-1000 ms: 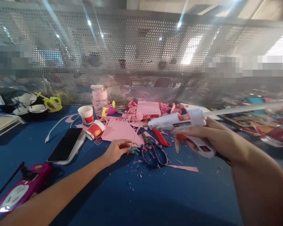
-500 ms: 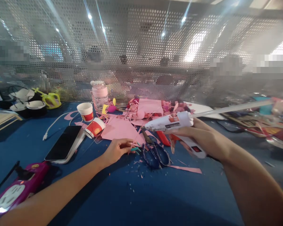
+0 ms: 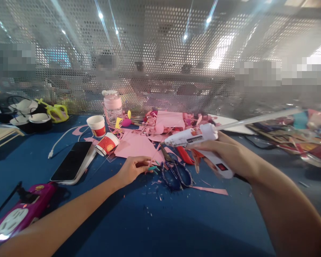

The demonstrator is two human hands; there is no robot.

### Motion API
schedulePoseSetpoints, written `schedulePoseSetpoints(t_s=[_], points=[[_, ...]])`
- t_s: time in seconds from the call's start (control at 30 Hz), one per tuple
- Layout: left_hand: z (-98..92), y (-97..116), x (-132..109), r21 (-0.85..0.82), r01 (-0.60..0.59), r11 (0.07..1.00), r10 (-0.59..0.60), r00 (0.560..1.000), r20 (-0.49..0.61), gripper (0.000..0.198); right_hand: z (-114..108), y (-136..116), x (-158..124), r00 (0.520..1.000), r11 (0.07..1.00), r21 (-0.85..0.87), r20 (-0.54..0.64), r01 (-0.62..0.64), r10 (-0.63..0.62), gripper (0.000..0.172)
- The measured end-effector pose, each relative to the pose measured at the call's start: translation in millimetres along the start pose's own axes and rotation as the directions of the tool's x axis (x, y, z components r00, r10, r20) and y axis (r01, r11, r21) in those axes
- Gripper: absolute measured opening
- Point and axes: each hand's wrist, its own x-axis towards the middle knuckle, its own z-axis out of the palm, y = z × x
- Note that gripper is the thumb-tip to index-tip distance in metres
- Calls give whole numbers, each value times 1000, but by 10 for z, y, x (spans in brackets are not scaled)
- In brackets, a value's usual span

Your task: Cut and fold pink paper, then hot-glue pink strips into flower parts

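My left hand pinches a thin pink paper strip that slants up to the right. Small teal pieces show at the same fingertips; whether they are held too I cannot tell. Wrapped around the handle of a white glue gun is my right hand. The gun's nozzle points left, close to the strip's upper end, and a long clear glue stick juts from its back. Beneath the nozzle lie dark blue-handled scissors, with a red-handled tool beside them.
Pink paper sheets and scraps spread behind my hands. On the left are two paper cups, a phone, a white cable and a purple power strip. A clear bottle stands before the perforated metal screen.
The glue gun's nozzle has shifted very slightly, and its tip is nearer the pink strip's upper end. My left hand stays almost still.
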Motion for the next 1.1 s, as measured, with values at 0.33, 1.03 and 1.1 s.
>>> schedulePoseSetpoints(t_s=[0.33,1.03,1.1], points=[[18,0,-3,-47,12,999,-13,1000,-28,39,-57,-49,7,990,984,177,144,-19,-7,25],[28,46,-7,0,9,1000,-9,1000,-21,38,-83,-30,-5,992,986,155,115,-67,50,25],[28,41,-6,6,5,1000,-5,1000,-20,38,-83,-28,-12,992,987,144,118,-67,51,25]])
